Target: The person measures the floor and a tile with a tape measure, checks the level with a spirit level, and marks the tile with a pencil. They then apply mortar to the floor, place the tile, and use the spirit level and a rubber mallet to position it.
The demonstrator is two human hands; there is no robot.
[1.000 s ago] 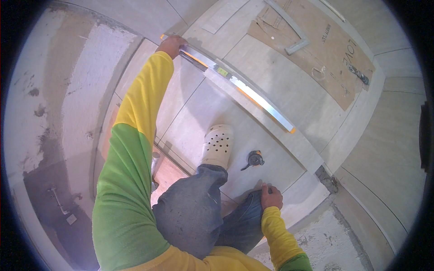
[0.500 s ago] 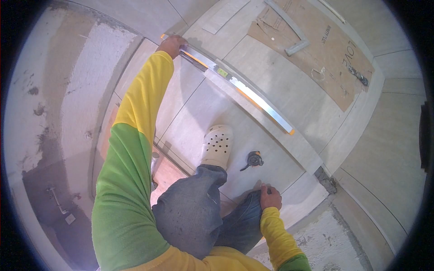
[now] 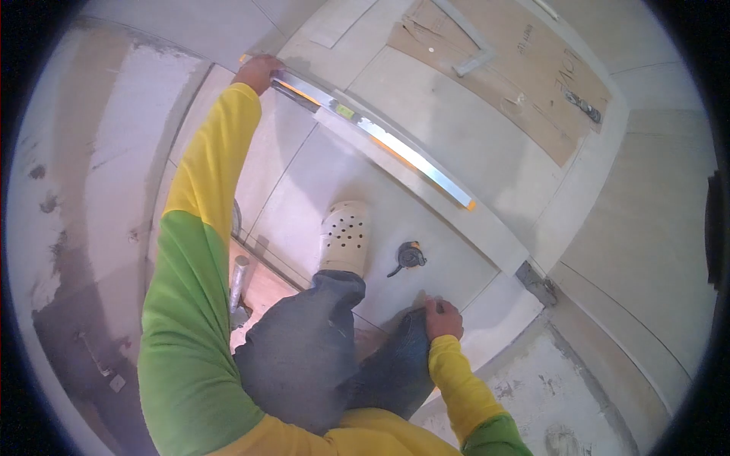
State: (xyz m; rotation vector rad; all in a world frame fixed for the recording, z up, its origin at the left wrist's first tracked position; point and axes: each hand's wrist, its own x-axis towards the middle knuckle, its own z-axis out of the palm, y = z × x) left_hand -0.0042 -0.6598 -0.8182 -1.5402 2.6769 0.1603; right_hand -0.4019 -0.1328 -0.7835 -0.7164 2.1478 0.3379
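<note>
My left hand is stretched out far ahead and grips the near end of a long metal spirit level, which lies slanted across the pale floor tiles. My right hand rests on my right knee, fingers curled on the jeans, holding nothing. A small black and orange tape measure lies on the tile just beside my white perforated clog.
A sheet of brown cardboard with a metal square and a drill bit on it lies at the far right. Bare rough screed runs along the left. A tool with a metal handle sits by my left leg.
The whole view has shifted up and left as my head moved. My left hand stays on the level and my right hand stays on the knee.
</note>
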